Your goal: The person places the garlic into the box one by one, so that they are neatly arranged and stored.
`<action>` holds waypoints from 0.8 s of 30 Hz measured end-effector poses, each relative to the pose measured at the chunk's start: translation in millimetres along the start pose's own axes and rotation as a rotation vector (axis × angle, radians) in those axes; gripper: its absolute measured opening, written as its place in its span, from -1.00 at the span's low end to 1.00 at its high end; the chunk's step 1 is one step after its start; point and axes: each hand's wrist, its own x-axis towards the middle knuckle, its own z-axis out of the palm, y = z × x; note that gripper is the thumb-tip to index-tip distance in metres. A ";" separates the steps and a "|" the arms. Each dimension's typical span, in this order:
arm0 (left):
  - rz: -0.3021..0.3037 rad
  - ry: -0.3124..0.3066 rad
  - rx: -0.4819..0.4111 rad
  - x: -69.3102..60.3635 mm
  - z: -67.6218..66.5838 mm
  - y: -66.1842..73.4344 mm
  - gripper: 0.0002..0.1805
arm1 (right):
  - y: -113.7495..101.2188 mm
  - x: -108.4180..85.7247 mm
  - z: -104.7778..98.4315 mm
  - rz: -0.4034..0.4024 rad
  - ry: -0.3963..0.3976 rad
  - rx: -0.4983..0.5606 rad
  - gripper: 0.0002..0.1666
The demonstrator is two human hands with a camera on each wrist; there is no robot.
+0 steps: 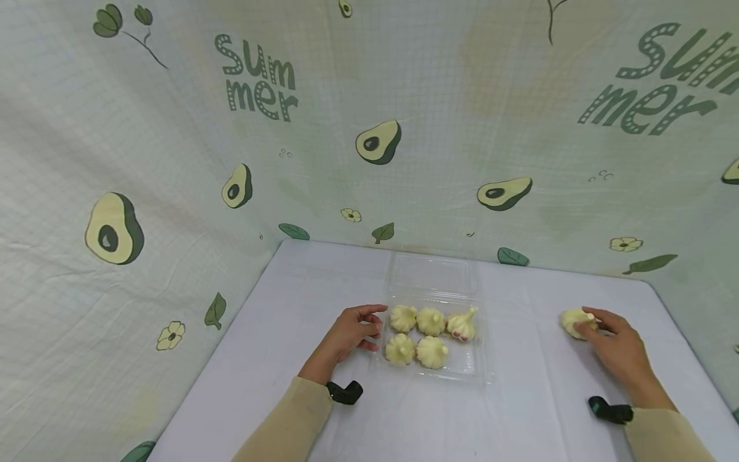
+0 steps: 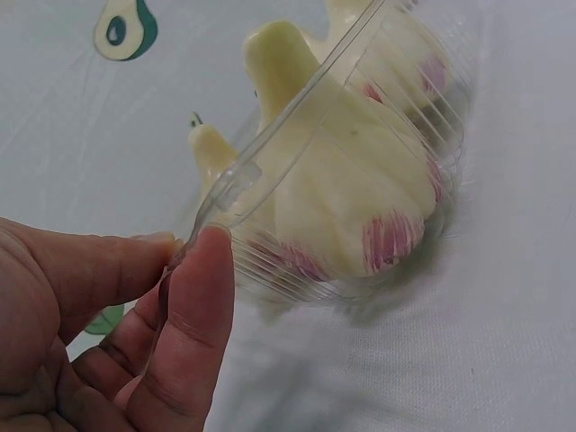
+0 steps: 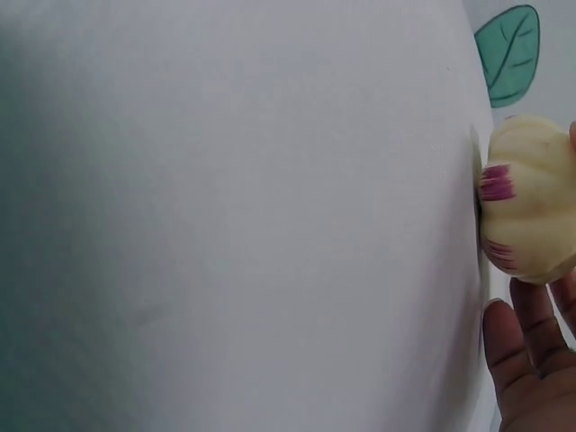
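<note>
A clear plastic clamshell box lies on the table with its lid folded back. Several garlic bulbs sit inside in two rows; the front right spot holds none. At the box's left edge, my left hand pinches the plastic rim between thumb and fingers. Far to the right, my right hand holds another garlic bulb between thumb and fingertips. In the right wrist view that bulb shows purple streaks, close to the tabletop; I cannot tell whether it touches.
A white cloth covers the table. Behind and to the left hangs a curtain printed with avocados, leaves and lettering. Each wrist wears a black camera mount, one on the left wrist and one on the right wrist.
</note>
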 end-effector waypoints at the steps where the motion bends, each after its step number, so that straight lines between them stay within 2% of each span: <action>1: 0.000 0.001 -0.002 -0.3 0.0 0.0 -0.48 | 0.2 -0.7 0.0 -0.021 -0.006 -0.002 -0.15; 4: 0.002 0.003 -0.002 -0.8 -0.1 0.0 -0.48 | 0.2 -3.7 0.3 -0.070 -0.024 0.008 -0.21; 13: 0.001 0.001 0.000 -1.1 0.0 0.6 -0.49 | 1.0 -7.5 2.1 -0.079 -0.015 0.071 -0.32; 17: 0.001 -0.001 -0.004 -1.4 0.2 1.1 -0.49 | -1.6 -8.9 2.9 -0.081 -0.023 0.059 -0.24; 21: 0.000 -0.001 -0.005 -1.2 0.5 1.1 -0.49 | -3.5 -8.6 4.6 -0.098 0.006 0.029 -0.20; 24: 0.000 0.000 -0.006 -1.1 0.5 0.9 -0.49 | -4.9 -8.1 5.8 -0.075 0.032 0.028 -0.18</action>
